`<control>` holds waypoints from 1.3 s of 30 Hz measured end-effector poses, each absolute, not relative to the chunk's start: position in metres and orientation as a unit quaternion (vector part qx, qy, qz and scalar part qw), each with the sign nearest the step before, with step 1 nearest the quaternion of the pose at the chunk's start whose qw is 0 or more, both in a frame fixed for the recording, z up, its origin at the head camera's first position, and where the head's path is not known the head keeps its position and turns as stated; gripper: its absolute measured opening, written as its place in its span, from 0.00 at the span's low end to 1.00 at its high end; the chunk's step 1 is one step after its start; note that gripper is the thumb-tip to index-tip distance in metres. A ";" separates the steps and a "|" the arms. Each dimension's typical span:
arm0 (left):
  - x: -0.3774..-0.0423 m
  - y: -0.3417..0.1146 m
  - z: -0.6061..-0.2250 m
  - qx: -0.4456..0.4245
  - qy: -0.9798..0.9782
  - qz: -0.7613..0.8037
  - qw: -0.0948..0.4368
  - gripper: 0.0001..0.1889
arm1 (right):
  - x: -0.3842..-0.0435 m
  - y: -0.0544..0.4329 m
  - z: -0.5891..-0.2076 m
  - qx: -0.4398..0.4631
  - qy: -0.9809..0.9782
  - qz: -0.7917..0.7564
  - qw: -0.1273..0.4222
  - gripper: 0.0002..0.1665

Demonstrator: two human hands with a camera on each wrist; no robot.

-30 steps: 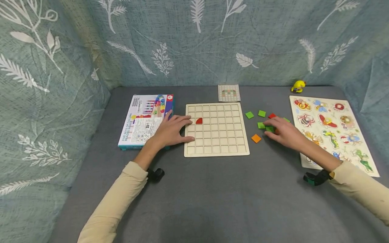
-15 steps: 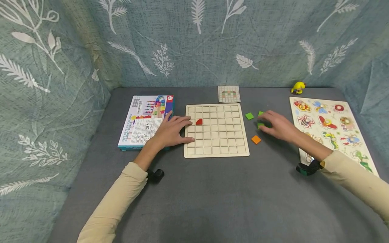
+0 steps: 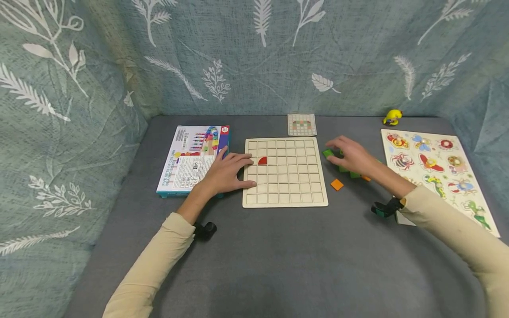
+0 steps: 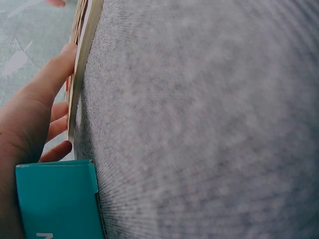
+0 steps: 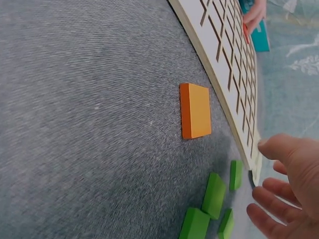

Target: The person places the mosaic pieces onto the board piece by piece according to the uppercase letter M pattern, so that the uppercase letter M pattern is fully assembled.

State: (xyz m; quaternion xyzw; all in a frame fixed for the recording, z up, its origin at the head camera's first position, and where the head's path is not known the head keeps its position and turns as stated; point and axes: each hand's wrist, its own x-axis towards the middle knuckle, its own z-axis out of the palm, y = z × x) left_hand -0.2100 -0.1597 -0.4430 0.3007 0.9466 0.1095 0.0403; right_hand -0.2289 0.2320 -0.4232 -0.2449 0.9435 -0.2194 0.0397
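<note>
My left hand point(image 3: 228, 172) rests at the left edge of a pale wooden grid board point(image 3: 282, 177), thumb and fingertips on its rim. One red quarter-circle piece point(image 3: 262, 160) sits in a cell near those fingertips. Right of the board, my right hand point(image 3: 351, 155) is over several green square tiles point(image 5: 213, 195), fingertips close above the tile point(image 3: 327, 153) nearest the board. In the right wrist view its thumb and loosely bent fingers stand apart, and nothing shows between them. An orange square tile point(image 3: 337, 184) lies in front of that hand, which hides part of the tile group.
A beaded-toy box point(image 3: 188, 163) lies under and beside the left wrist. Behind the grid board is a small pattern card point(image 3: 301, 125). An insect puzzle board point(image 3: 435, 137) lies at the right, partly under the right forearm, with a yellow toy point(image 3: 393, 117) behind it.
My right hand has moved left across the loose tiles, from the red and green ones toward the green tile nearest the board. The left hand keeps its place at the board's edge.
</note>
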 end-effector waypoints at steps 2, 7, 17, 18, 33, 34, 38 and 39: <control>-0.210 -0.159 -0.443 0.300 0.947 0.109 0.040 0.38 | -0.231 0.230 -0.424 -0.241 0.944 -0.220 0.050 0.25; -0.210 -0.159 -0.442 0.298 0.947 0.110 0.041 0.38 | -0.237 0.228 -0.427 -0.236 0.945 -0.216 0.066 0.28; -0.209 -0.160 -0.443 0.300 0.947 0.107 0.044 0.38 | -0.241 0.224 -0.430 -0.225 0.949 -0.209 0.075 0.30; -0.210 -0.160 -0.443 0.300 0.947 0.106 0.045 0.38 | -0.241 0.224 -0.431 -0.224 0.949 -0.208 0.078 0.30; -0.209 -0.159 -0.438 0.297 0.947 0.109 0.048 0.38 | -0.243 0.225 -0.429 -0.224 0.948 -0.199 0.108 0.28; -0.209 -0.159 -0.439 0.297 0.947 0.111 0.049 0.38 | -0.242 0.225 -0.429 -0.224 0.948 -0.200 0.110 0.28; -0.207 -0.159 -0.440 0.297 0.947 0.111 0.050 0.38 | -0.241 0.226 -0.431 -0.226 0.945 -0.207 0.117 0.28; -0.207 -0.159 -0.440 0.297 0.947 0.111 0.050 0.38 | -0.241 0.226 -0.431 -0.225 0.944 -0.209 0.117 0.28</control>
